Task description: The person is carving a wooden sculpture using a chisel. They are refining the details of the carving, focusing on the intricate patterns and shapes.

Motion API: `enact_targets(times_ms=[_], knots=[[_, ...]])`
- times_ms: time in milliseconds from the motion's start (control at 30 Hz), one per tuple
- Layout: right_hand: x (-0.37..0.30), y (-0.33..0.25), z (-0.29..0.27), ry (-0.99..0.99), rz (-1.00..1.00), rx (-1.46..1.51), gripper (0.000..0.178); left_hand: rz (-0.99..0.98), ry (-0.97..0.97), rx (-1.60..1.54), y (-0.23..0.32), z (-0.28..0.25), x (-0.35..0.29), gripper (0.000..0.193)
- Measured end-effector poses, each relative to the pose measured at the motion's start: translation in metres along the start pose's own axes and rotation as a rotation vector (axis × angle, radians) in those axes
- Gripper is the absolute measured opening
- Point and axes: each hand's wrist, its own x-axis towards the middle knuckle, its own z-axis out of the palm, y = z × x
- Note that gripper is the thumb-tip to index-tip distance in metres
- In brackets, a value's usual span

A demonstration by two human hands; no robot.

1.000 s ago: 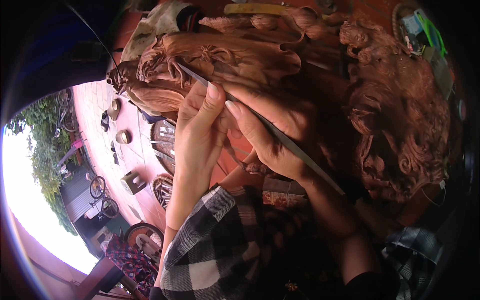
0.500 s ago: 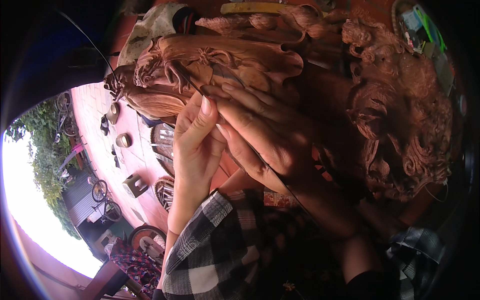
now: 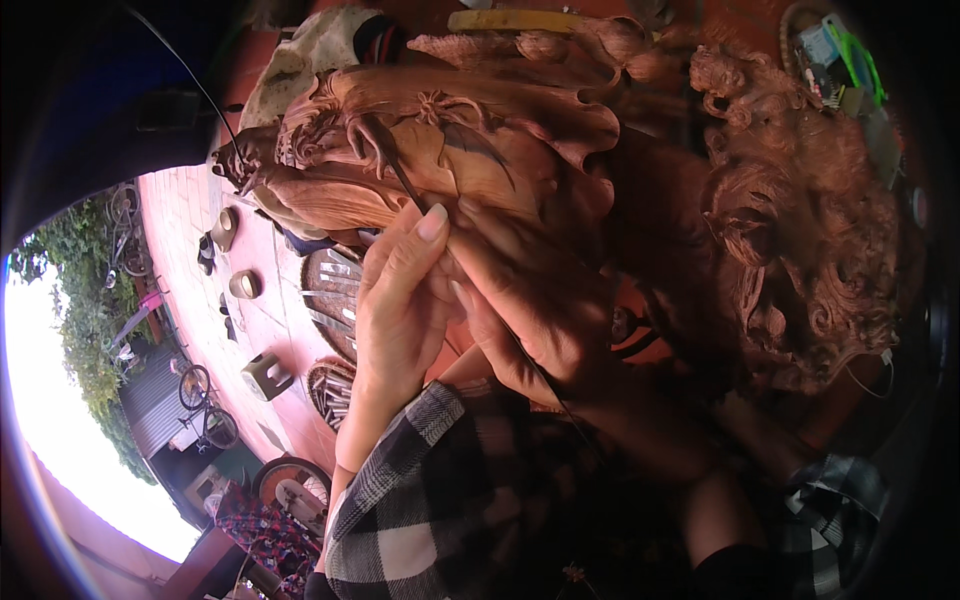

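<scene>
A reddish-brown wooden figure [image 3: 470,100] with carved flowing folds lies on its side in front of me. Across it slants a long, thin, dark rod-like tool [image 3: 405,184], its far end close to a paler patch of the carving. My left hand [image 3: 400,290] pinches this tool near the far end, thumb on top. Behind it, my right hand [image 3: 545,285] is closed around the shaft, fingers bent toward the left hand. The tool's rear part [image 3: 543,375] comes out beneath the right hand and runs along the wrist. Its exact kind is unclear.
At right stands a large, gnarled wood carving [image 3: 800,230]. Round trays of metal hand tools [image 3: 330,300] sit on the tiled floor at left, with a second tool basket [image 3: 330,392] nearer me. A tray with a green item [image 3: 858,60] is at far right. Bicycles [image 3: 205,405] stand outside.
My right fingers, stretched forward over the carving before, are now drawn back and more bent. More of the tool and carving shows beyond the hands. The view has shifted slightly.
</scene>
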Motion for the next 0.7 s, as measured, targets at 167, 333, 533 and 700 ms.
enact_targets(times_ms=[167,333,533,700], knots=[[-0.003,-0.001,-0.001,0.018,0.088,0.02,0.032,0.012,0.062,0.088,0.006,0.014,-0.005,0.025],[-0.013,-0.006,0.008,0.066,0.056,0.009,0.033,-0.012,0.253,0.041,0.001,0.02,-0.005,0.02],[-0.02,-0.008,0.02,0.144,0.196,0.054,0.034,-0.034,0.033,0.226,0.006,-0.011,-0.006,0.032],[-0.028,-0.003,0.012,0.129,0.177,0.096,0.033,-0.053,0.104,0.337,0.002,-0.005,-0.007,0.03]])
